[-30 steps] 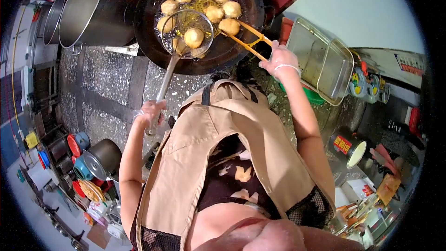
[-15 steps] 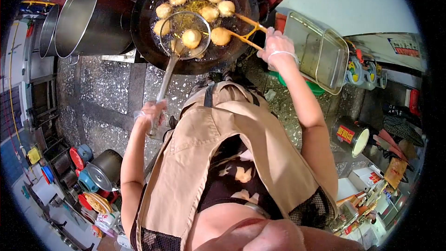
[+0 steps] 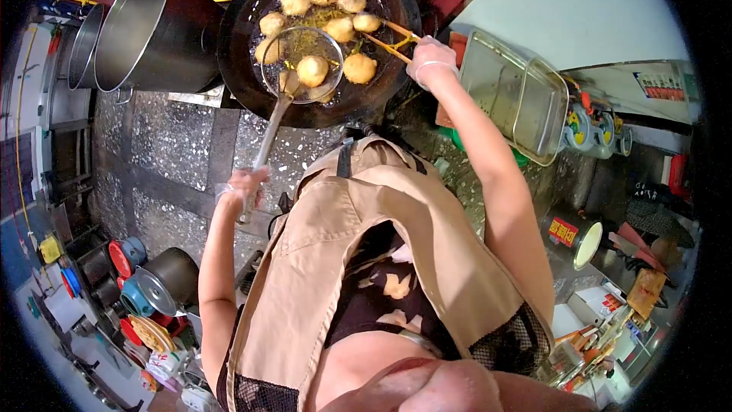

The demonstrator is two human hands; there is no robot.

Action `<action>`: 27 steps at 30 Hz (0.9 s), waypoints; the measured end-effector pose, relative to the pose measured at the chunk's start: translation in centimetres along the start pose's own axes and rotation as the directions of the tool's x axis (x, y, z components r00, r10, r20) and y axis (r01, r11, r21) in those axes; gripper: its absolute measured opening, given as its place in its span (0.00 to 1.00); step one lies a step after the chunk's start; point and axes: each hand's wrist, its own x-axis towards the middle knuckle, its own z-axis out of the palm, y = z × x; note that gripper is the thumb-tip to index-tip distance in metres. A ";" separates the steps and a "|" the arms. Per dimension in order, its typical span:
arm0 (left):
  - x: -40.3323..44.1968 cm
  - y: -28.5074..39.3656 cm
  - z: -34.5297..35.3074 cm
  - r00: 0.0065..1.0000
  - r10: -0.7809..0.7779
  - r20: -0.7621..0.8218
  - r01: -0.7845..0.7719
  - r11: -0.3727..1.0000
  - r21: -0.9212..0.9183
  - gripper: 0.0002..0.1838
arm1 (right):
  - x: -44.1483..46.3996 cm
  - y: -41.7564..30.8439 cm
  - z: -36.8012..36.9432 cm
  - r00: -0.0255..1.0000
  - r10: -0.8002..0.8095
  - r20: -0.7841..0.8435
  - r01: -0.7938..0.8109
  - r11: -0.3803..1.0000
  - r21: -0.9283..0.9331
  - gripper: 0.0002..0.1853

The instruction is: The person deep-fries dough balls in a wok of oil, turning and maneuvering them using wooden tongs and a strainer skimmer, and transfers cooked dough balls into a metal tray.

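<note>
My left hand (image 3: 248,185), in a clear plastic glove, is closed round the metal handle of a round mesh skimmer (image 3: 272,131). The skimmer's basket sits over the near part of a dark wok (image 3: 240,69), with one golden fried ball (image 3: 313,71) in it. My gloved right hand (image 3: 433,61) grips a pair of wooden chopsticks (image 3: 400,31) with a yellow piece stretched between them. Their tips are at a fried ball (image 3: 367,23) on the wok's right side; whether they pinch it I cannot tell. Several more balls lie in the oil.
Left of the wok stands a tall metal pot (image 3: 149,46). A clear rectangular container (image 3: 507,91) is on the right. Against the lower left are a lidded pot (image 3: 171,278) and stacked basins. A can with a red label (image 3: 568,235) stands at the right on the speckled floor (image 3: 175,149).
My right hand has moved left and slightly up with the chopsticks, from beside the lower right ball to the one above it. The skimmer has barely shifted.
</note>
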 end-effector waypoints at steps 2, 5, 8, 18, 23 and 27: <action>-0.4 0.2 0.0 1.000 0.023 -0.008 -0.023 1.000 -0.018 0.20 | 0.0 1.2 -1.2 0.980 -0.030 0.196 -0.022 0.966 0.259 0.23; -0.1 -0.2 0.1 0.999 0.049 -0.012 -0.049 0.998 -0.039 0.21 | 0.2 1.5 -1.6 0.966 0.022 0.257 -0.090 0.962 0.256 0.25; 0.0 -0.1 0.2 0.999 0.050 -0.007 -0.050 0.998 -0.036 0.22 | 0.6 1.8 -0.4 0.986 0.061 0.157 -0.096 0.970 0.223 0.28; -0.5 0.4 0.5 1.000 -0.008 -0.013 0.007 0.998 -0.063 0.20 | 2.8 -0.3 2.3 0.953 -0.072 -0.293 0.048 0.995 -0.088 0.17; 0.1 -0.1 0.7 0.997 -0.075 -0.029 0.072 0.995 -0.075 0.20 | 3.7 -0.2 3.6 0.956 -0.126 -0.265 0.086 0.984 -0.158 0.20; -0.7 0.5 0.7 0.998 -0.046 -0.032 0.043 0.994 -0.096 0.19 | 4.2 -0.1 4.4 0.941 -0.182 -0.285 0.104 0.958 -0.268 0.22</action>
